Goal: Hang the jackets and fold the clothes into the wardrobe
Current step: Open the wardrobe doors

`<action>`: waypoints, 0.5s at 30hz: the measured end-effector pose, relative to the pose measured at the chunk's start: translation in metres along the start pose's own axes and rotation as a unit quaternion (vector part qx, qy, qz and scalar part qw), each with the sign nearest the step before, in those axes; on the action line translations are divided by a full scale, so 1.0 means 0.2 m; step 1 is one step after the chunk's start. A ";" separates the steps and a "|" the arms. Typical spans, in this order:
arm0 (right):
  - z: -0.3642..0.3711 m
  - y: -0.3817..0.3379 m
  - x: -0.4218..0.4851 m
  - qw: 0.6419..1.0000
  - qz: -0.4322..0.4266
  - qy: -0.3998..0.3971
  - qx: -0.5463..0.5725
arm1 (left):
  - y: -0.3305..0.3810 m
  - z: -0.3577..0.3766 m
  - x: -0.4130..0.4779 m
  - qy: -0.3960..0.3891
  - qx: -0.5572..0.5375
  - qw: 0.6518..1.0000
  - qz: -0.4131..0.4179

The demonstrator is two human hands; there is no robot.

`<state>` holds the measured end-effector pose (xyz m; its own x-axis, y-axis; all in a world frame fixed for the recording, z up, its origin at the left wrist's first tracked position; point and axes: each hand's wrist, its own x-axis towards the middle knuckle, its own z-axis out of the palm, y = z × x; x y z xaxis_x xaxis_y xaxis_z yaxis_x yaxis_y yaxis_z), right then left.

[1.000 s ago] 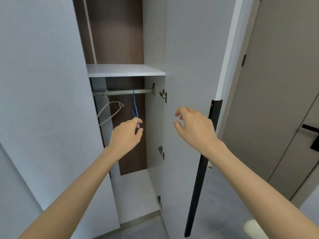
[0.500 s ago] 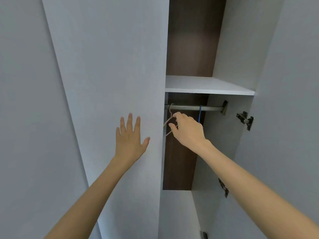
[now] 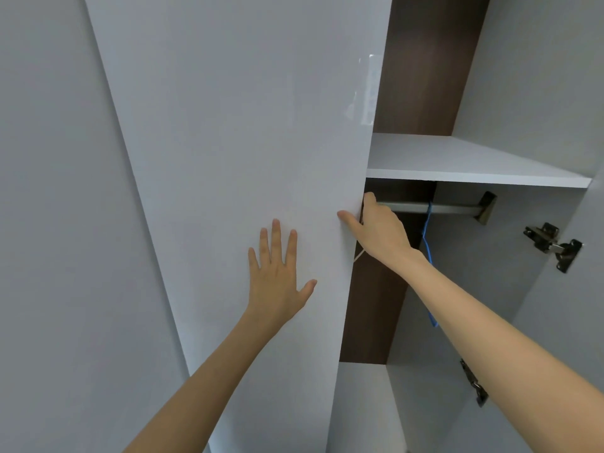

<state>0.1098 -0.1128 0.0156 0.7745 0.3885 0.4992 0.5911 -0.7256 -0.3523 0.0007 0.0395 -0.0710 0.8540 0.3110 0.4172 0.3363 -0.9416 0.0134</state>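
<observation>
White wardrobe door [image 3: 228, 125], centre frame: left grip [image 3: 277, 276] lies flat on it, fingers straight, prob. steadying it. Right grip [image 3: 382, 230] reaches past the door edge toward the rail [image 3: 457, 209]. Fingers hidden, so I can't tell if it holds the white hanger [image 3: 358, 254] peeking just below.

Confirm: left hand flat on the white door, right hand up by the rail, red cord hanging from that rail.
Wrong on colour: the head view shows the cord hanging from the rail is blue. The left hand does lie flat on the white door, the right hand up by the rail.
</observation>
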 end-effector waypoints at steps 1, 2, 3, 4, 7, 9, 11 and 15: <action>0.00 0.00 0.00 1.000 -0.001 -0.001 0.004 | 0.00 0.00 0.00 -0.001 -0.001 1.000 -0.001; 0.00 0.00 0.00 1.000 -0.002 0.000 0.006 | 0.01 0.00 0.00 -0.002 -0.002 1.000 -0.004; -0.01 0.00 -0.01 1.000 -0.002 0.001 0.008 | 0.02 0.00 -0.01 -0.005 -0.003 1.000 -0.007; -0.01 0.00 -0.01 1.000 -0.001 0.001 0.011 | 0.02 -0.01 -0.01 -0.007 -0.004 1.000 -0.009; -0.03 -0.01 -0.06 1.000 -0.007 0.002 0.007 | 0.05 -0.04 -0.04 -0.014 -0.004 1.000 -0.016; -0.05 -0.02 -0.10 1.000 -0.017 0.004 0.001 | 0.07 -0.06 -0.08 -0.022 -0.003 0.999 -0.023; -0.08 -0.02 -0.15 1.000 -0.031 0.005 -0.001 | 0.09 -0.10 -0.12 -0.031 -0.007 0.999 -0.029; -0.15 -0.07 -0.28 0.998 -0.055 0.005 0.010 | 0.16 -0.17 -0.26 -0.033 -0.021 0.999 -0.030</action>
<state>0.0504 -0.1418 0.0164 0.7028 0.4598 0.5428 0.6766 -0.6677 -0.3104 -0.0459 -0.0108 -0.0612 0.8570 0.3740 0.3545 0.3720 -0.9251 0.0764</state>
